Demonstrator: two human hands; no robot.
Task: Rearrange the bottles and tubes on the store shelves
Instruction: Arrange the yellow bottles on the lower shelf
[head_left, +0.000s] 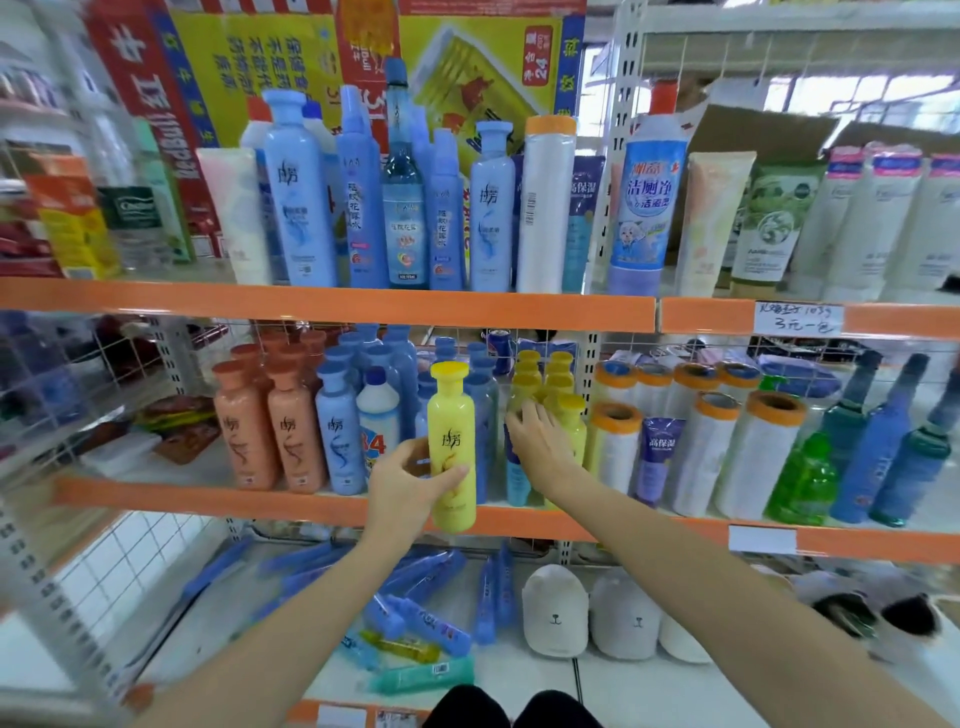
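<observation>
Two bare forearms reach up from the bottom of the view toward the middle shelf (322, 506). Below them, on the lowest shelf, blue tubes (431, 621) lie scattered flat, too jumbled to count, with one green tube (423, 675) nearest the front; beside them stand two white bear-faced covers (556, 610).

Her left hand (405, 488) curls round the lower half of one yellow bottle (451, 447), thumb across its front, holding it upright just in front of the middle shelf's orange edge. Her right hand (540, 441) sits just right of that bottle, fingers extended and touching the cluster of yellow bottles (550, 384) standing on the shelf; whether it grips one I cannot tell. At least five yellow caps show there.

Left along the same shelf stand peach bottles (270, 431), two in front and more behind, then blue bottles (340, 436) and one white bleach bottle (378, 415). Right of the hands stand orange-capped film rolls (701, 457), about seven, one green bottle (802, 483) and three dark blue bottles (883, 441).

On the top shelf (332, 306) behind, tall blue bottles (301, 192) stand in a row, a toilet cleaner bottle (647, 197) to their right, then white tubes (878, 218).
</observation>
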